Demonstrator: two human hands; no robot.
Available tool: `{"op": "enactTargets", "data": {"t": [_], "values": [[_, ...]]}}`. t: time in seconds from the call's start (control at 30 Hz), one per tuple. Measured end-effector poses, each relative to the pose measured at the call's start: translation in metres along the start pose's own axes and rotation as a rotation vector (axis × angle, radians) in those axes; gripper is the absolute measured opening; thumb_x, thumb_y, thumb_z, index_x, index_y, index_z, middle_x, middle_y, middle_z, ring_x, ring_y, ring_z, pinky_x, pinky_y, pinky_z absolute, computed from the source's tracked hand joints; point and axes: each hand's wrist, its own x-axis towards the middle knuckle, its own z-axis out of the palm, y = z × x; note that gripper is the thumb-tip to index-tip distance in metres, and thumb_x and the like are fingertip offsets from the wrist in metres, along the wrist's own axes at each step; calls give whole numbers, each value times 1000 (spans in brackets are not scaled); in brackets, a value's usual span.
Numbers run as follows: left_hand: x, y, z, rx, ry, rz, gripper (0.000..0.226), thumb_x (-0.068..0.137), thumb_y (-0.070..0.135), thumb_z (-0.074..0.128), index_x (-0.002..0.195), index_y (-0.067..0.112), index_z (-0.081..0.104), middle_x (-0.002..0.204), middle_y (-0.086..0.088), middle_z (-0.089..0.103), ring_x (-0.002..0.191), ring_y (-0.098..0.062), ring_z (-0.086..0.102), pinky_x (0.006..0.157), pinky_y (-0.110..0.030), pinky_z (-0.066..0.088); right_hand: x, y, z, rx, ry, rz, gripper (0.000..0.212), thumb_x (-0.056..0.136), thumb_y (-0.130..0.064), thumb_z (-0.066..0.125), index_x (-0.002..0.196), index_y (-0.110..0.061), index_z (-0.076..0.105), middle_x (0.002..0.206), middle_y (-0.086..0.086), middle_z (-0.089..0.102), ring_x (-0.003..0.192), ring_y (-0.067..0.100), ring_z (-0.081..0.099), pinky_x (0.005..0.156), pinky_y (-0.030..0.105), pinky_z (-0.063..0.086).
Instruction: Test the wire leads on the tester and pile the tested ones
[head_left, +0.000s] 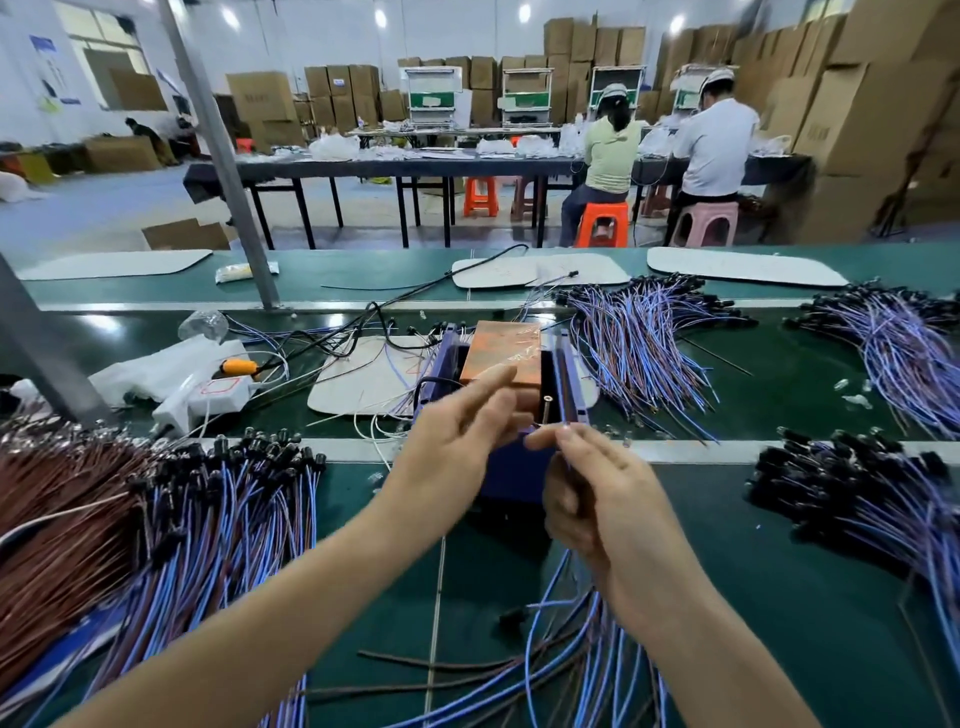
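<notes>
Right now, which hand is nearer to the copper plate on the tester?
Left. The left hand reaches its fingers over the copper plate; the right hand is lower, in front of the tester, pinching a wire lead.

hidden: tester (511, 364) front behind left hand (452, 441), right hand (602, 499); lead (566, 449) below pinch | blurred: left hand, boxes (883, 104) upper right | cut off: left pile (78, 519), right pile (883, 504) at frame edges

Green belt (753, 623): smooth, glossy, lamp glare on it. Piled leads (223, 509): smooth plastic insulation, blue and brown; matt black caps. Blue tester (511, 467): glossy plastic case; its plate (501, 351) copper-coloured, scuffed sheen. Grey post (223, 156): matt metal. Brown boxes (872, 114): matt cardboard.
</notes>
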Motion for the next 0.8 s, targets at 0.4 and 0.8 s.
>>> {"op": "enactTargets", "data": {"t": [0.4, 0.8], "values": [[19, -2, 24, -84, -15, -174, 21, 97, 5, 49, 89, 8, 68, 73, -2, 71, 58, -12, 65, 60, -29, 57, 12, 7, -12, -117, 107, -26, 27, 91, 0, 51, 105, -13, 69, 100, 13, 73, 90, 22, 68, 84, 32, 54], [1, -30, 21, -58, -98, -348, 22, 95, 11, 53, 91, 14, 74, 78, 1, 74, 68, -11, 69, 60, -23, 56, 34, 8, -12, -218, 245, -105, 16, 83, -5, 70, 71, -16, 71, 63, 0, 69, 59, 11, 61, 60, 24, 55]]}}
